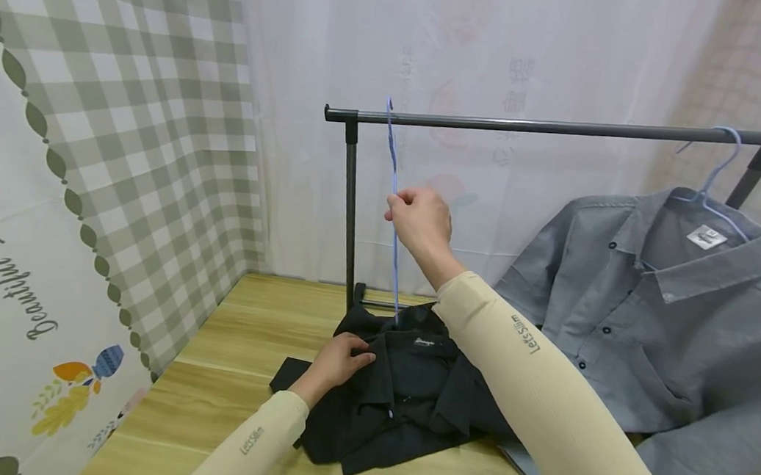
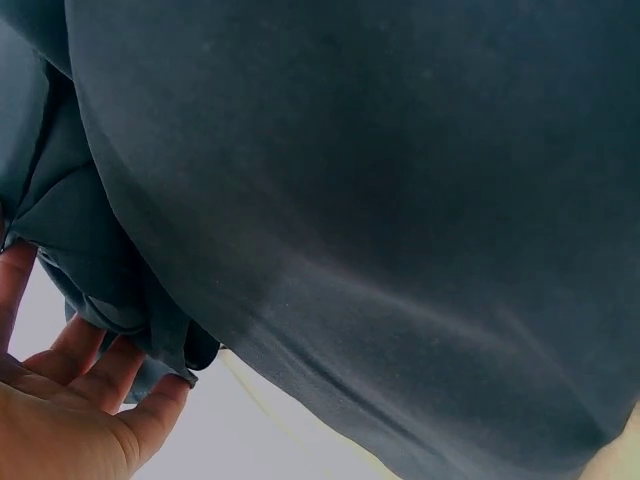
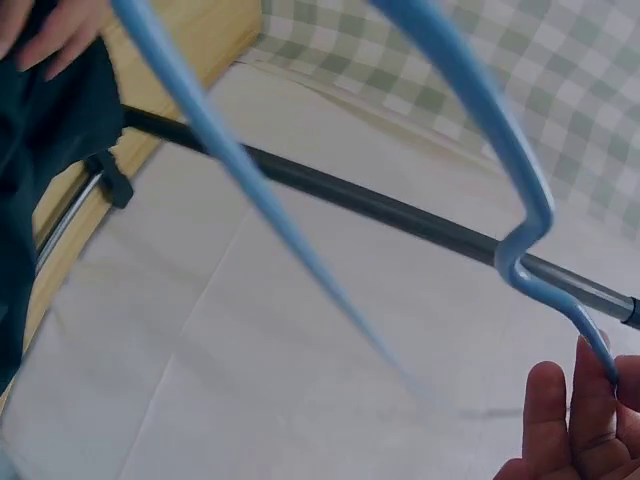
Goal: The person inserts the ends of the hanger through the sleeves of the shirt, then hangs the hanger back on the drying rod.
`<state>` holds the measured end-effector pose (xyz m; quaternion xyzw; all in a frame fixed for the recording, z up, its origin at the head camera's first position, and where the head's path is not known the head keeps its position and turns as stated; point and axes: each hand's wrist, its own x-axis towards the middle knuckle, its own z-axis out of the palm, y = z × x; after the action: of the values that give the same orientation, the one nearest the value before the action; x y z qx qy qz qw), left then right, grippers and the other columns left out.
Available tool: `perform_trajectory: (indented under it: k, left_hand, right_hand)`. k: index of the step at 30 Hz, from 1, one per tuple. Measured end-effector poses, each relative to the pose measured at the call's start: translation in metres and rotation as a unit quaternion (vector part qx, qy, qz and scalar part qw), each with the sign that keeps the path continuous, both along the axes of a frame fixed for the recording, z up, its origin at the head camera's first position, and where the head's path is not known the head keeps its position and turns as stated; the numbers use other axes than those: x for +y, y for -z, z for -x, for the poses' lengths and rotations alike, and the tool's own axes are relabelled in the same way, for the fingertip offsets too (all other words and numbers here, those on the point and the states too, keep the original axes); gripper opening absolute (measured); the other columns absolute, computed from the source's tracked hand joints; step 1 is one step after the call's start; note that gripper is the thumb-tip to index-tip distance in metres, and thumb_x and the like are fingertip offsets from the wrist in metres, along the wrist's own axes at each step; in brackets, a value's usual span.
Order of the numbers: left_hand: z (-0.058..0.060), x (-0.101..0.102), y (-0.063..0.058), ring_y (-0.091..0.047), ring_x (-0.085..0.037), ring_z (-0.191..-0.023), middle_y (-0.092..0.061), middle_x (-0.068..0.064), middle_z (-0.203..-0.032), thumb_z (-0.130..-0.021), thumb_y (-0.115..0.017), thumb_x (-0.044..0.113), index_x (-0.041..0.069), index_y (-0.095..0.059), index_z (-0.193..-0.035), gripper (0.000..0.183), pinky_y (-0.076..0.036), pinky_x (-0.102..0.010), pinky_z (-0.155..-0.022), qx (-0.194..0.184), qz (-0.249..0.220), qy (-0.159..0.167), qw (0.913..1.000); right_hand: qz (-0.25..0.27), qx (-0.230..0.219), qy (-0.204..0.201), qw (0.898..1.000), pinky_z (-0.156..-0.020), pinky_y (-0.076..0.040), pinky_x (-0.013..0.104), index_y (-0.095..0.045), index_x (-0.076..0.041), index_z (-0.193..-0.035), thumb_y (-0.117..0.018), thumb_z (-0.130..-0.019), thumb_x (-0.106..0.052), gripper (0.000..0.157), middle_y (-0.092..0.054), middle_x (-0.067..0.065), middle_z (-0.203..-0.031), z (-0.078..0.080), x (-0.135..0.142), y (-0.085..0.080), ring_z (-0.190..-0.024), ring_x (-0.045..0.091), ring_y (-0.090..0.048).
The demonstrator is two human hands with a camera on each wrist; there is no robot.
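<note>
In the head view a blue wire hanger (image 1: 395,165) is seen nearly edge-on, its hook end level with the rail; I cannot tell if it hangs on it. My right hand (image 1: 424,226) pinches the hanger between thumb and fingers, also seen in the right wrist view, where the notched blue wire (image 3: 525,205) runs into the fingertips. The hanger's lower end meets a black collared shirt (image 1: 402,401) bunched on the table. My left hand (image 1: 337,365) grips the shirt beside its collar; in the left wrist view dark cloth (image 2: 340,180) fills most of the picture.
A dark metal clothes rail (image 1: 527,125) spans the back. At its right end a grey shirt (image 1: 614,313) hangs on another blue hanger (image 1: 713,172), draping onto the wooden table (image 1: 212,373). A checked cloth (image 1: 152,96) covers the left side; a pale curtain (image 1: 291,187) is behind.
</note>
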<state>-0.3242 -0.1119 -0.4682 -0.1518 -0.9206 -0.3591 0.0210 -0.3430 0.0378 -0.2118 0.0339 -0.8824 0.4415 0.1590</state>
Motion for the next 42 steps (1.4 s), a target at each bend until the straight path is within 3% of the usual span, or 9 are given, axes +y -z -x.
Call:
perform_trajectory:
  k: [8, 14, 21, 25, 30, 34, 37, 39, 42]
  left_hand:
    - [0.004, -0.006, -0.001, -0.060, -0.034, -0.112, -0.063, -0.015, -0.119, -0.096, -0.068, 0.025, 0.002, -0.073, -0.113, 0.029, -0.048, -0.048, -0.095, 0.001, 0.004, -0.004, 1.0000]
    - [0.002, -0.007, -0.001, -0.059, -0.035, -0.112, -0.063, -0.015, -0.119, -0.095, -0.069, 0.026, 0.002, -0.072, -0.113, 0.030, -0.048, -0.049, -0.095, -0.004, 0.001, -0.012, 0.9999]
    - [-0.001, -0.002, -0.001, -0.060, -0.036, -0.112, -0.064, -0.016, -0.119, -0.095, -0.068, 0.026, 0.002, -0.073, -0.113, 0.030, -0.048, -0.049, -0.095, -0.001, -0.001, -0.007, 1.0000]
    - [-0.002, 0.002, 0.000, -0.060, -0.035, -0.111, -0.064, -0.016, -0.118, -0.095, -0.069, 0.025, 0.001, -0.073, -0.112, 0.029, -0.048, -0.049, -0.095, 0.005, -0.003, -0.008, 0.9999]
    - [-0.001, 0.004, 0.000, -0.060, -0.035, -0.110, -0.064, -0.015, -0.116, -0.095, -0.069, 0.024, 0.001, -0.073, -0.111, 0.029, -0.048, -0.049, -0.095, 0.010, -0.004, -0.003, 0.9999]
    - [-0.001, 0.003, 0.001, -0.060, -0.034, -0.110, -0.065, -0.015, -0.115, -0.095, -0.069, 0.024, 0.000, -0.073, -0.110, 0.028, -0.048, -0.049, -0.095, 0.012, -0.007, -0.005, 0.9999]
    - [-0.002, 0.002, 0.000, -0.061, -0.034, -0.110, -0.065, -0.015, -0.115, -0.094, -0.069, 0.023, 0.000, -0.073, -0.109, 0.028, -0.048, -0.049, -0.095, 0.015, -0.007, -0.008, 0.9998]
    - [-0.002, 0.002, 0.001, -0.061, -0.034, -0.110, -0.065, -0.015, -0.114, -0.094, -0.069, 0.023, 0.000, -0.073, -0.109, 0.028, -0.048, -0.049, -0.095, 0.018, -0.005, -0.007, 0.9998]
    - [-0.003, 0.001, 0.000, -0.061, -0.034, -0.109, -0.065, -0.016, -0.114, -0.094, -0.069, 0.023, 0.000, -0.073, -0.109, 0.028, -0.048, -0.049, -0.095, 0.018, -0.005, -0.006, 0.9998]
  right_hand:
    - [-0.017, 0.030, -0.019, 0.999, -0.081, -0.045, 0.039, -0.075, -0.013, -0.110, -0.057, -0.101, -0.031, 0.028, -0.075, 0.001, -0.091, -0.009, 0.044, 0.032, -0.093, 0.021, -0.062]
    - [-0.056, 0.094, -0.031, 0.994, -0.078, -0.044, 0.041, -0.074, -0.009, -0.111, -0.055, -0.102, -0.027, 0.027, -0.075, 0.003, -0.090, -0.017, 0.081, 0.064, -0.088, 0.024, -0.064]
    - [-0.153, 0.181, -0.025, 0.971, -0.056, -0.041, 0.034, -0.075, -0.010, -0.095, -0.060, -0.100, -0.017, 0.017, -0.074, 0.000, -0.080, -0.040, 0.130, 0.121, -0.057, 0.015, -0.057]
    - [-0.185, 0.234, -0.033, 0.954, -0.046, -0.037, 0.029, -0.074, -0.010, -0.089, -0.065, -0.095, -0.009, 0.011, -0.072, -0.001, -0.074, -0.055, 0.154, 0.142, -0.049, 0.008, -0.051]
    - [-0.221, 0.281, -0.045, 0.933, -0.054, -0.047, 0.039, -0.074, -0.009, -0.089, -0.070, -0.089, -0.002, 0.009, -0.071, -0.003, -0.071, -0.071, 0.182, 0.153, -0.049, 0.006, -0.054]
    - [-0.246, 0.291, -0.054, 0.923, -0.054, -0.048, 0.037, -0.075, -0.009, -0.092, -0.071, -0.087, -0.001, 0.010, -0.070, -0.005, -0.071, -0.079, 0.197, 0.153, -0.051, 0.006, -0.056]
    - [-0.260, 0.285, -0.064, 0.920, -0.059, -0.048, 0.038, -0.074, -0.010, -0.092, -0.071, -0.087, -0.001, 0.010, -0.069, -0.007, -0.071, -0.082, 0.206, 0.155, -0.053, 0.005, -0.057]
    - [-0.268, 0.278, -0.068, 0.920, -0.067, -0.048, 0.045, -0.072, -0.012, -0.089, -0.071, -0.087, -0.001, 0.011, -0.068, -0.010, -0.071, -0.084, 0.213, 0.159, -0.053, 0.005, -0.055]
    - [-0.278, 0.269, -0.068, 0.920, -0.066, -0.048, 0.044, -0.070, -0.014, -0.086, -0.072, -0.085, 0.000, 0.015, -0.067, -0.011, -0.070, -0.088, 0.223, 0.166, -0.052, 0.003, -0.053]
